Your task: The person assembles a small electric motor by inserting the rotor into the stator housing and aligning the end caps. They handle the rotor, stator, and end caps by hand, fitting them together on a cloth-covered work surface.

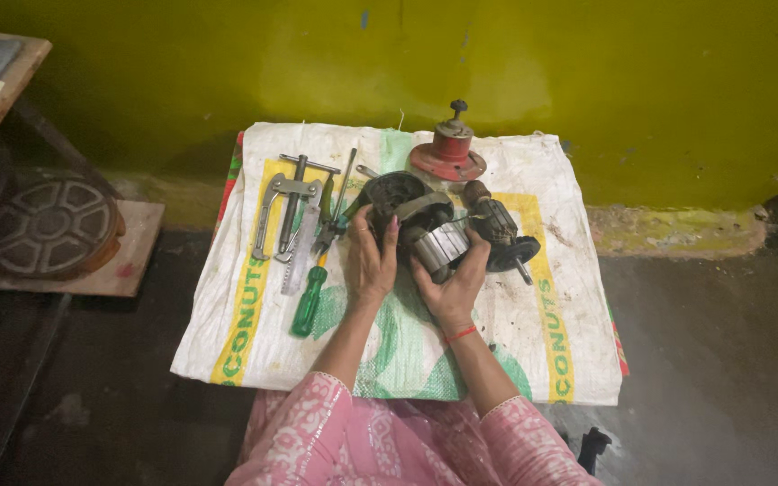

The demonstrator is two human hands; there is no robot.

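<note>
Sitting by the big yellow-green wall (587, 72), you look down at a wide white woven sack (497, 360) spread flat on the dark floor (722, 360). Off to the side, a round dark metal wheel (51, 225) rests on a flat wooden board (128, 279). In the middle of the sack sits the dark round motor housing with its shiny ribbed metal core (425, 236), and you hold it with both hands. Your left hand (369, 261) wraps its fingers around the left side, closed on it. Your right hand (454, 286) cups it from below, with its fingers closed on the shiny core. Just beside it on the right lies a brown wound rotor with a black fan disc (502, 236). Behind it stands a red round metal cap with a knob on top (448, 148). To the left lie a silver metal puller tool (290, 211) and a green-handled screwdriver (310, 301), near your left hand.
</note>
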